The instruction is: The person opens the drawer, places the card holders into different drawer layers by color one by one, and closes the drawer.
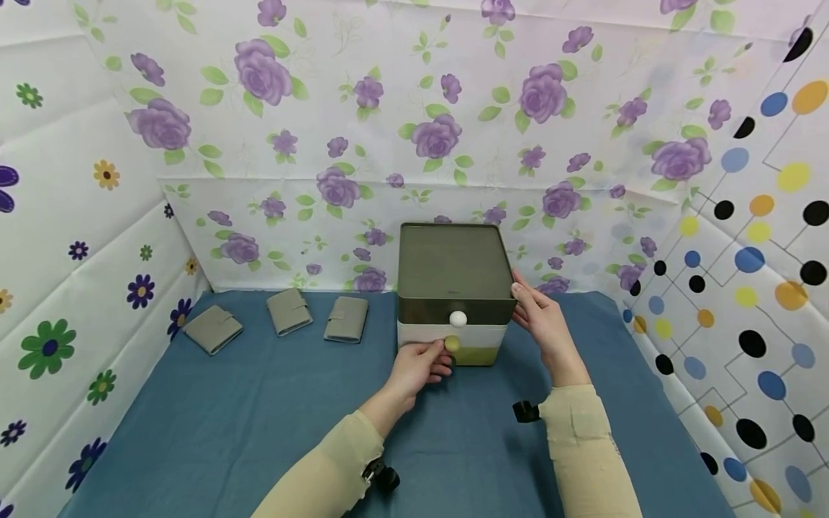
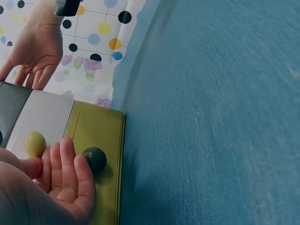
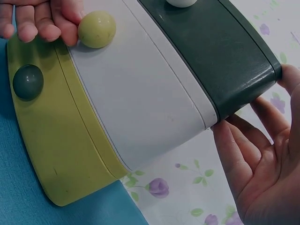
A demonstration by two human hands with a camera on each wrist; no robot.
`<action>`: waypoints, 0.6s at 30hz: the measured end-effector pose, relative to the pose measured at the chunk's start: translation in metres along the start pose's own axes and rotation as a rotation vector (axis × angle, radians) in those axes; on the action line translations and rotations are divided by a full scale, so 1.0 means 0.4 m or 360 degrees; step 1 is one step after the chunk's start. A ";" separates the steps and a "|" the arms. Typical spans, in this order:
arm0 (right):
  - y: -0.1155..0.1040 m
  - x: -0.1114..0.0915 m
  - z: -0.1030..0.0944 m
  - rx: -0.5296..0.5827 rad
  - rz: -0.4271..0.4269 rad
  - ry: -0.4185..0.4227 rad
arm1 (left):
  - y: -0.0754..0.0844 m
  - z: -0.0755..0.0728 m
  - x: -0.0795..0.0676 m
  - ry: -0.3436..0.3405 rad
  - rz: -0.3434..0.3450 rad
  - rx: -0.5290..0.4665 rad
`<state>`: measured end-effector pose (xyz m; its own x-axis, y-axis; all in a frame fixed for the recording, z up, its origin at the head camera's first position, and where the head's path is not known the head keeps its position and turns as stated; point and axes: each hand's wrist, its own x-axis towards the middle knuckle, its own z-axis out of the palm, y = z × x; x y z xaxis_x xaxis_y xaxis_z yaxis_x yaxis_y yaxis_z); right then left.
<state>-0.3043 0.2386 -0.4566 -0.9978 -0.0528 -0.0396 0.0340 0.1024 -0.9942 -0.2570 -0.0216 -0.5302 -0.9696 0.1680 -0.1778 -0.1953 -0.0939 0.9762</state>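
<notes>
A small drawer box (image 1: 455, 260) has a dark green top tier, a white middle tier and a yellow-green bottom tier. My left hand (image 1: 417, 370) is at its front, thumb and index finger pinching the yellow-green knob (image 3: 97, 29) of the white drawer (image 3: 136, 89). The other fingers of that hand extend past a dark green knob (image 2: 94, 160) on the bottom drawer (image 2: 96, 131). My right hand (image 1: 544, 324) rests against the box's right side, thumb at the top front edge, fingers along the side wall. A white knob (image 1: 458, 319) on the top drawer is untouched.
Three grey wallets lie on the blue cloth to the left: a left one (image 1: 213, 329), a middle one (image 1: 288, 312) and a right one (image 1: 346, 319). A flowered sheet (image 1: 337, 144) hangs behind the box; a dotted sheet (image 1: 745, 302) stands at the right.
</notes>
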 end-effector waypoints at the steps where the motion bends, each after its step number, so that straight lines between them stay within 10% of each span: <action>1: 0.000 0.000 0.001 -0.0001 -0.0003 0.0001 | 0.001 0.000 0.000 0.0002 0.0002 0.0001; 11: -0.001 -0.001 0.002 -0.0005 -0.0001 0.0006 | 0.004 0.001 -0.005 -0.0013 0.0007 -0.0009; 18: -0.001 -0.003 0.003 0.0002 0.0008 0.0005 | -0.015 -0.002 -0.015 -0.0119 -0.0230 -0.0141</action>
<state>-0.3032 0.2376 -0.4563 -0.9978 -0.0489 -0.0440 0.0389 0.1012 -0.9941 -0.2501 -0.0227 -0.5351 -0.9174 0.2584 -0.3026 -0.3474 -0.1492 0.9258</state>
